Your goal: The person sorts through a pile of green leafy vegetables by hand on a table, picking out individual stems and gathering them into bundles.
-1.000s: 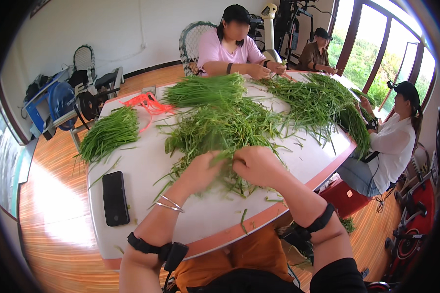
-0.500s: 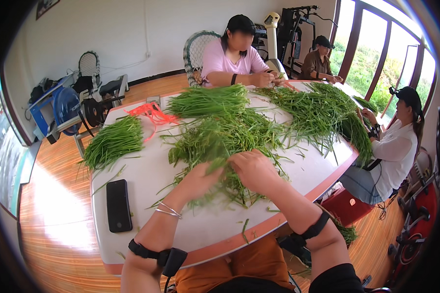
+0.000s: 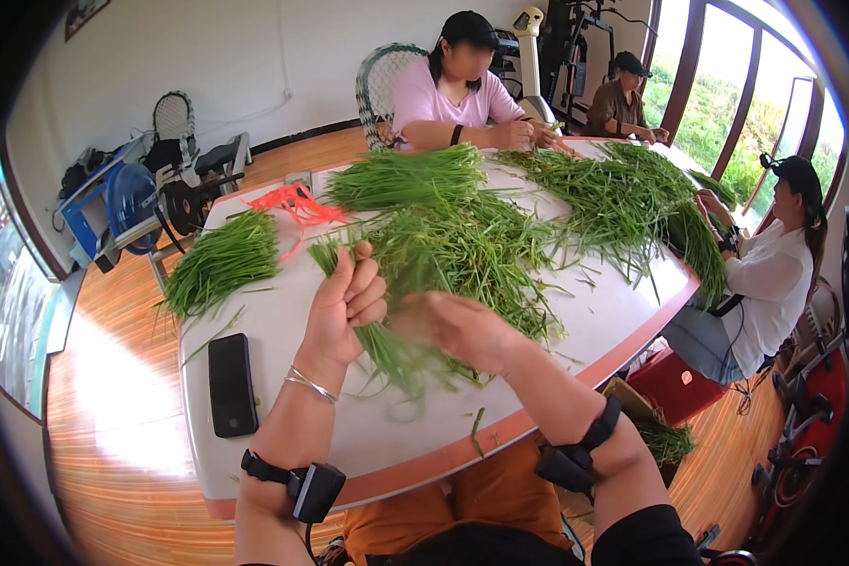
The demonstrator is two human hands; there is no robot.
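Observation:
A small bunch of garlic chives (image 3: 384, 351) is gripped in my left hand (image 3: 349, 294), its fingers wrapped round the stalks. The bunch slants down toward the near side, its lower ends blurred. Beside those ends is my right hand (image 3: 462, 330), smeared by motion, so whether it holds anything is unclear. Behind both hands spreads a loose, tangled pile of chives (image 3: 481, 255). Two neater chive bundles lie farther off: one at the left (image 3: 224, 262), one at the back (image 3: 406, 177).
A black phone (image 3: 232, 385) and red plastic ties (image 3: 297, 206) lie on the white table (image 3: 278, 321). Another chive heap (image 3: 613, 203) covers its right side. Co-workers in pink (image 3: 455, 102), brown (image 3: 618, 102) and white (image 3: 764, 255) sit around it. A box with greens (image 3: 665, 439) stands below.
My left hand has moved left and up from the pile, holding the bunch upright in view. My right hand has shifted slightly down and is now blurred.

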